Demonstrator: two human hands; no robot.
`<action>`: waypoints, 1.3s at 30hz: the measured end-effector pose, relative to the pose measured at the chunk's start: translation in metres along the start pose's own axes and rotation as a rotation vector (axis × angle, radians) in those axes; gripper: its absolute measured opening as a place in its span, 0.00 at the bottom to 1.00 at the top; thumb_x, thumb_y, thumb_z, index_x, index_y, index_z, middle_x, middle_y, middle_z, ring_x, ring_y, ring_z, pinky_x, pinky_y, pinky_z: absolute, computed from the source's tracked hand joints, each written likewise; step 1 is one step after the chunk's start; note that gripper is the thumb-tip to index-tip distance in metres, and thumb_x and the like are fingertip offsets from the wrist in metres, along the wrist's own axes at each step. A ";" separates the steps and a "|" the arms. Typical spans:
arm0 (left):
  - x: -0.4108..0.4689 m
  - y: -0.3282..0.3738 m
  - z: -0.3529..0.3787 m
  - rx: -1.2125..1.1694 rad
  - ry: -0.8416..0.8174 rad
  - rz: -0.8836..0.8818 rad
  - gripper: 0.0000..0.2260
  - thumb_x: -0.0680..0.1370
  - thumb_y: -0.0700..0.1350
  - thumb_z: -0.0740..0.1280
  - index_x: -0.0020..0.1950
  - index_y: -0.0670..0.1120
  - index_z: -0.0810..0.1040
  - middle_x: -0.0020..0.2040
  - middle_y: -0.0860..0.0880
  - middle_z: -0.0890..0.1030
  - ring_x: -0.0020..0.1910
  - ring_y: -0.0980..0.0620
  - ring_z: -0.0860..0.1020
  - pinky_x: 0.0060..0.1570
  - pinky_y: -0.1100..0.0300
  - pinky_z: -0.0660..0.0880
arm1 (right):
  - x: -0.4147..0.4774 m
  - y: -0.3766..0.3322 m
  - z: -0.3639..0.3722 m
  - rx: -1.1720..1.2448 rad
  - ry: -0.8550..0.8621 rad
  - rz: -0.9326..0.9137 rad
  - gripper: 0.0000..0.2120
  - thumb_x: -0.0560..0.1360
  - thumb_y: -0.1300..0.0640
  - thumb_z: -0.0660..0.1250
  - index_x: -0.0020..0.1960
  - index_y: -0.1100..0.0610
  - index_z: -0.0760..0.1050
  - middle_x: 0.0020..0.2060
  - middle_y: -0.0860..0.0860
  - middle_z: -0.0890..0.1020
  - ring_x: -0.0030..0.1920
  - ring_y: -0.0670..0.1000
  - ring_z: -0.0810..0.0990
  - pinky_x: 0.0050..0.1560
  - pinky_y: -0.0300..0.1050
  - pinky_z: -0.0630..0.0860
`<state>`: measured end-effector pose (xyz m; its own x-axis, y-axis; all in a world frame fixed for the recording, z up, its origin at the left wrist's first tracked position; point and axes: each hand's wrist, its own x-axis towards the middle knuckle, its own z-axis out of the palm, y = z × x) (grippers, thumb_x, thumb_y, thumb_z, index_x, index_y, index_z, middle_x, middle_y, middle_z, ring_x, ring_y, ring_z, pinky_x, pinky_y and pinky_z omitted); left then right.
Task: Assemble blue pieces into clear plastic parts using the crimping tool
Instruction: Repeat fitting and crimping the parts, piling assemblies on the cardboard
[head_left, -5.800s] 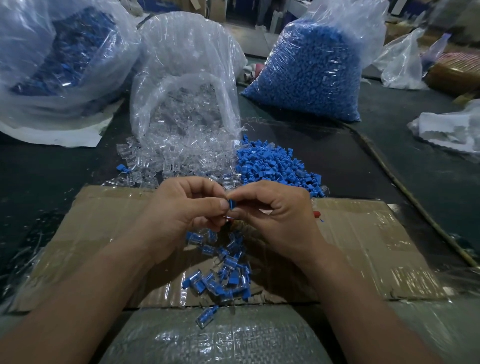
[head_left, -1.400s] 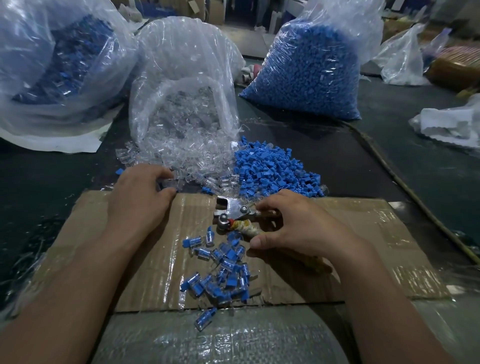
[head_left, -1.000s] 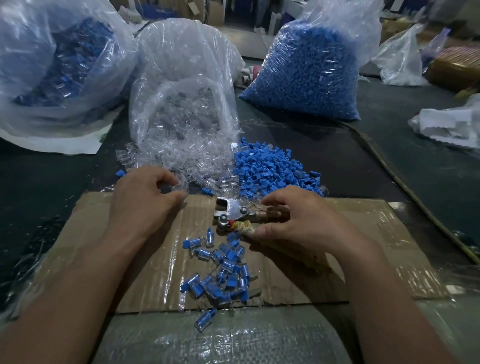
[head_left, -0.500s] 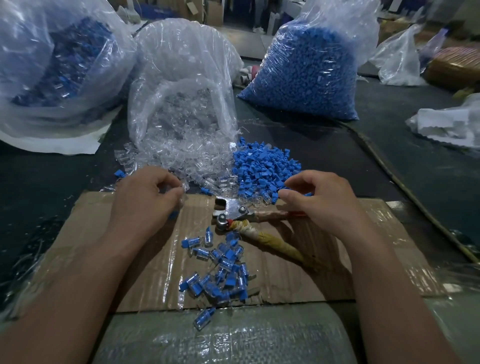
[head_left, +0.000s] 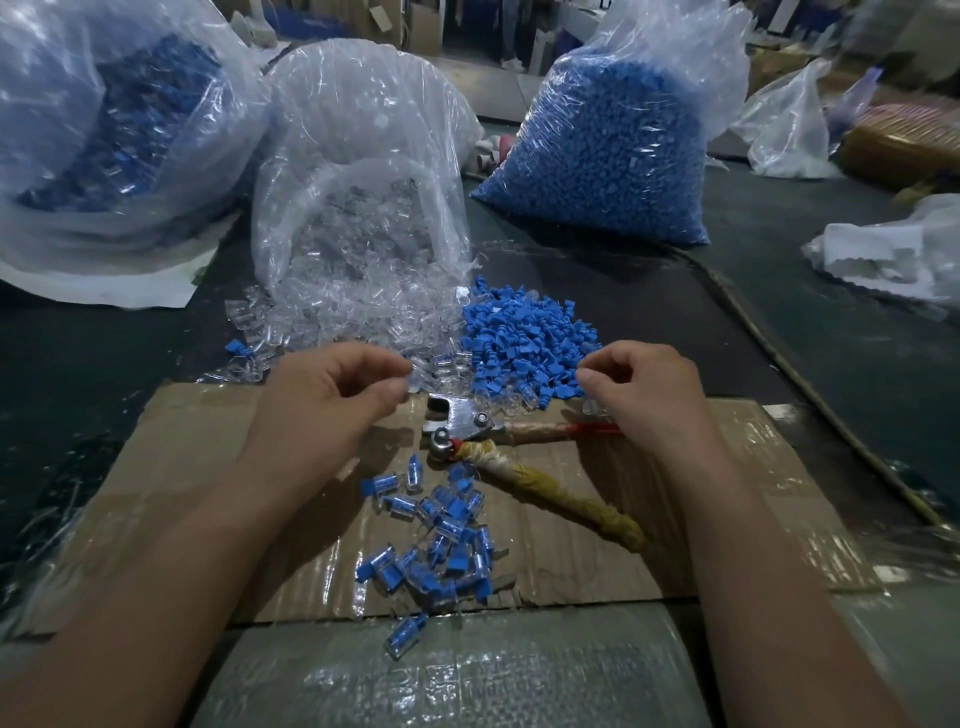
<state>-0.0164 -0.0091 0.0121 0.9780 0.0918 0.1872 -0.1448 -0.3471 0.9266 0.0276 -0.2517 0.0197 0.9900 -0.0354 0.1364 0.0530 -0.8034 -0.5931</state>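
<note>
Both hands hover over the taped brown cardboard sheet mid-frame. The left hand sits just left of centre, its fingers curled. Thumb and forefinger tips are close together at the near edge of the heap of small clear plastic parts. It's blurred there, so I cannot tell whether a part is pinched between them.

The right hand, right of centre, has its fingers curled in as well, thumb tip at the rim of the pile of small blue plastic pieces. I cannot tell whether it grips one.

Between the hands the metal-headed crimping tool lies flat on the cardboard with its handles splayed. The red-wrapped handle runs behind the right hand and the yellow-wrapped one angles toward lower right. Just below the tool is a scatter of clear parts with blue pieces fitted inside.

The clear heap spills from an open transparent plastic bag at upper centre. A bulging bag of blue pieces stands on the dark bench at upper right.
</note>
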 end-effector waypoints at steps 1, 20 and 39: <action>-0.001 0.000 0.001 -0.014 -0.006 -0.009 0.11 0.72 0.37 0.69 0.40 0.55 0.79 0.36 0.52 0.82 0.35 0.59 0.80 0.33 0.71 0.76 | 0.000 -0.001 0.003 -0.023 -0.023 -0.014 0.02 0.73 0.53 0.68 0.45 0.50 0.79 0.35 0.38 0.75 0.38 0.37 0.73 0.38 0.35 0.68; -0.003 0.002 0.005 -0.102 -0.061 -0.015 0.10 0.71 0.37 0.69 0.40 0.54 0.78 0.38 0.56 0.83 0.36 0.59 0.81 0.35 0.73 0.75 | 0.005 -0.007 0.023 -0.209 -0.005 -0.089 0.10 0.72 0.48 0.69 0.48 0.52 0.82 0.42 0.46 0.77 0.44 0.45 0.73 0.45 0.44 0.70; 0.000 0.002 0.011 -0.268 -0.062 -0.139 0.04 0.66 0.41 0.71 0.40 0.45 0.79 0.33 0.45 0.83 0.32 0.51 0.82 0.28 0.61 0.79 | -0.042 -0.064 0.032 0.281 0.156 -0.557 0.05 0.69 0.58 0.68 0.36 0.59 0.78 0.32 0.49 0.76 0.34 0.45 0.73 0.35 0.41 0.73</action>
<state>-0.0150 -0.0198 0.0107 0.9973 0.0612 0.0400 -0.0353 -0.0761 0.9965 -0.0130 -0.1801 0.0267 0.7749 0.2389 0.5852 0.6067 -0.5407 -0.5827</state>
